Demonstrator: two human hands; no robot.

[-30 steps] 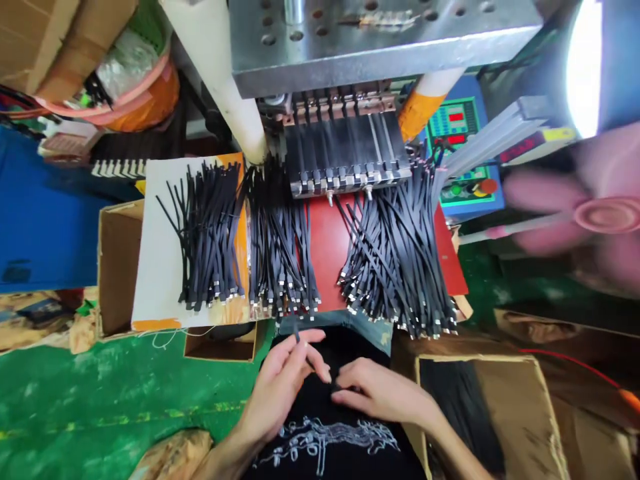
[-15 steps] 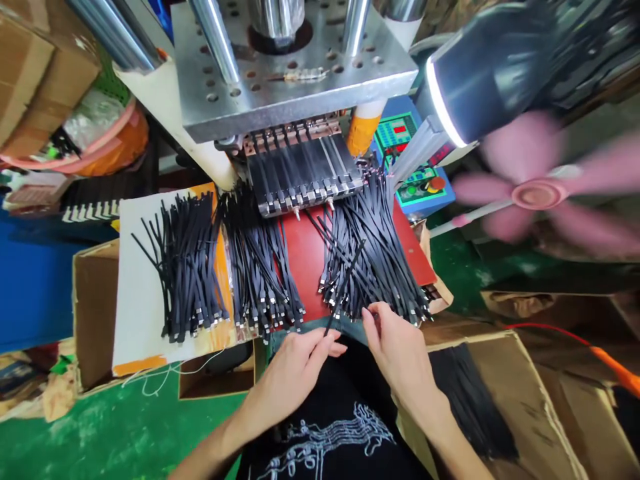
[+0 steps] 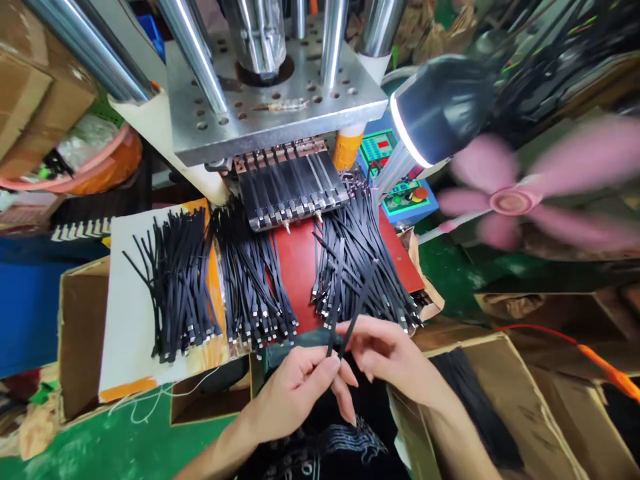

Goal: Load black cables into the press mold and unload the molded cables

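Note:
Between thumb and fingers, my left hand point(image 3: 307, 383) pinches a black flat cable point(image 3: 338, 293), which points up and away from me. My right hand point(image 3: 393, 357) is close beside it, its fingers closed around a second black cable point(image 3: 361, 303) that slants down toward my left thumb. The lower ends of both cables are partly hidden by my fingers. Just beyond my hands lies a heap of black cables point(image 3: 385, 280) with metal plug ends. Farther off, a mould block point(image 3: 295, 190) holds a row of cables with plugs facing me.
Two more cable bundles lie left, one on the red board point(image 3: 300, 273), one on a white board point(image 3: 125, 300). Above the mould hangs a steel press plate point(image 3: 280, 127). A lamp point(image 3: 440, 110), control box point(image 3: 400, 180) and spinning pink fan point(image 3: 515, 200) stand right. A cardboard box point(image 3: 530, 400) holds more cables.
My right hand has moved left to my left hand, and a second cable now shows between them. The camera view has shifted slightly.

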